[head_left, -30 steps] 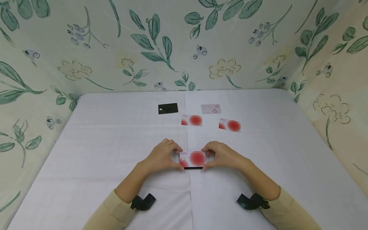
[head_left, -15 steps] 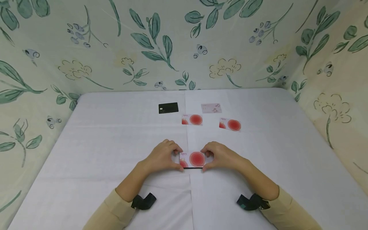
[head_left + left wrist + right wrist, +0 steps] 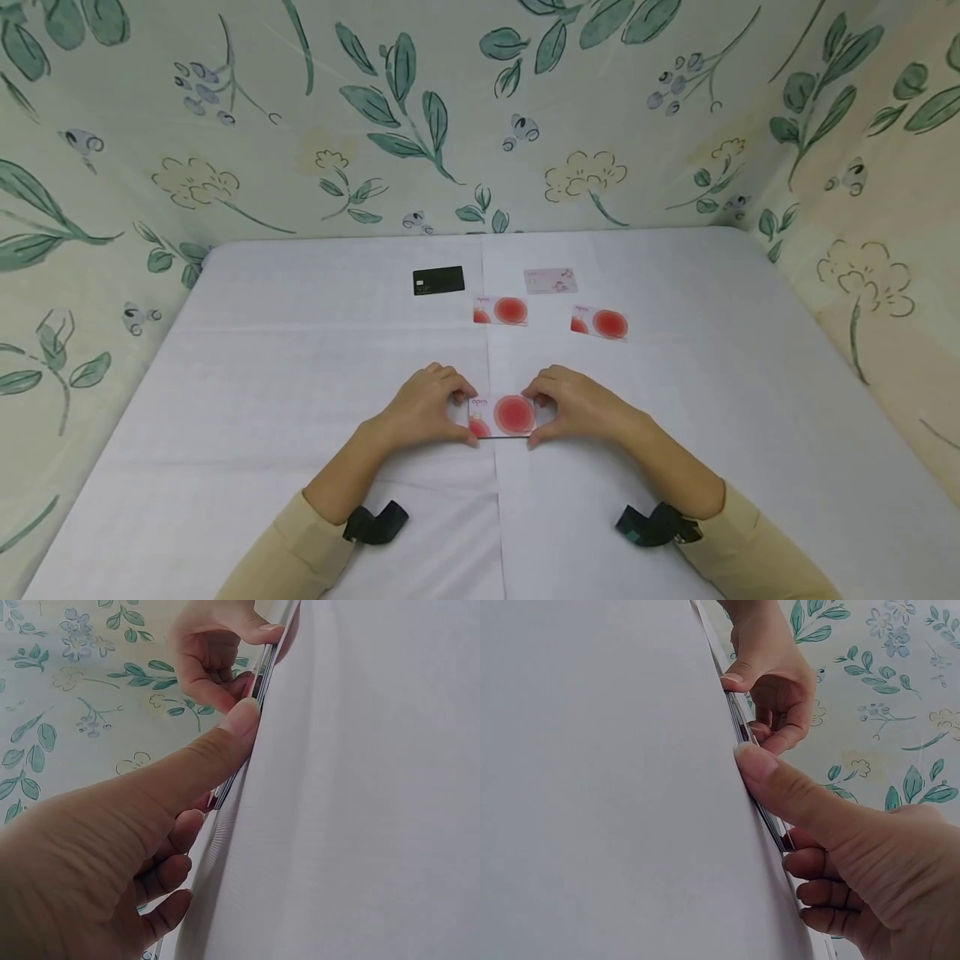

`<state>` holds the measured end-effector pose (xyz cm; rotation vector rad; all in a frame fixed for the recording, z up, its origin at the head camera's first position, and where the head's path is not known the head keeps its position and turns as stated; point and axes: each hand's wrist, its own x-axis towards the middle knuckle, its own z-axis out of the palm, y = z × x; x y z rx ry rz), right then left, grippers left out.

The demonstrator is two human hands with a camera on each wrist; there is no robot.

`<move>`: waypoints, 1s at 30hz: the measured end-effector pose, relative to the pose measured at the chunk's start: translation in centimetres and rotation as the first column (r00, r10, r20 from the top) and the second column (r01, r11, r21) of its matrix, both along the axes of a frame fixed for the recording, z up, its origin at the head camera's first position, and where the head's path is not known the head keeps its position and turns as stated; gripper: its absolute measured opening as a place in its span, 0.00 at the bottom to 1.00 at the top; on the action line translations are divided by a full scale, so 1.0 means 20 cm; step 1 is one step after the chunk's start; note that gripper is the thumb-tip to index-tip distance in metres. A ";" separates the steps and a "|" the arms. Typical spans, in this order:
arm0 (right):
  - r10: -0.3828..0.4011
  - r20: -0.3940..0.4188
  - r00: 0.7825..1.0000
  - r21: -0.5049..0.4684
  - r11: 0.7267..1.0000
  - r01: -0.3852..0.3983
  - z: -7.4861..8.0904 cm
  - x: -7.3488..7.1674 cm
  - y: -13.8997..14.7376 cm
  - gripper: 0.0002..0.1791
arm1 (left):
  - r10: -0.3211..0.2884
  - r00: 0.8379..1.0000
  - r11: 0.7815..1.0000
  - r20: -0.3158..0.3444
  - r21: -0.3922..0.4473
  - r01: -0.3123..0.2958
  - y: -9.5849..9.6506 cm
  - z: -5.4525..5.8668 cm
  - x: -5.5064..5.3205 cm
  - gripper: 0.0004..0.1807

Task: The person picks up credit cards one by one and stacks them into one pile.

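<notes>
A small stack of cards [image 3: 487, 414] lies on the white cloth in front of the person, a white card with a red disc on top. The left hand [image 3: 422, 407] pinches the stack's left end between thumb and fingers. At the right end, the right hand [image 3: 583, 407] grips it the same way, thumb at the near corner. Both wrist views show the layered edges of the stack [image 3: 262, 679], [image 3: 769, 819] low against the cloth. How many cards it has cannot be told.
Beyond the hands lie a black VIP card [image 3: 438, 281], a pale pink card [image 3: 551, 281] and two red-disc cards, one in the middle [image 3: 500, 311] and one to the right [image 3: 599, 322]. A floral curtain [image 3: 480, 117] rises behind the white-covered table [image 3: 262, 375].
The dark strip showing along the stack's near edge has shrunk to a thin line, so the cards sit more evenly. Both hands keep their hold with barely any movement.
</notes>
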<state>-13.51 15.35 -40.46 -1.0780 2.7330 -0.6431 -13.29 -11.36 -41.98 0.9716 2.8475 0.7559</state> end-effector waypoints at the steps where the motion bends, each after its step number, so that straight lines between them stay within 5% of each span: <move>1: 0.002 -0.002 1.000 0.000 1.000 -0.002 0.00 0.00 0.00 0.32 | -0.001 1.000 1.000 -0.002 -0.001 0.001 0.00 0.00 0.00 0.30; 30: 0.043 0.006 0.999 -0.031 0.999 -0.043 0.00 -0.01 0.02 0.34 | 0.013 0.998 0.999 0.067 0.040 -0.016 0.00 -0.02 0.00 0.30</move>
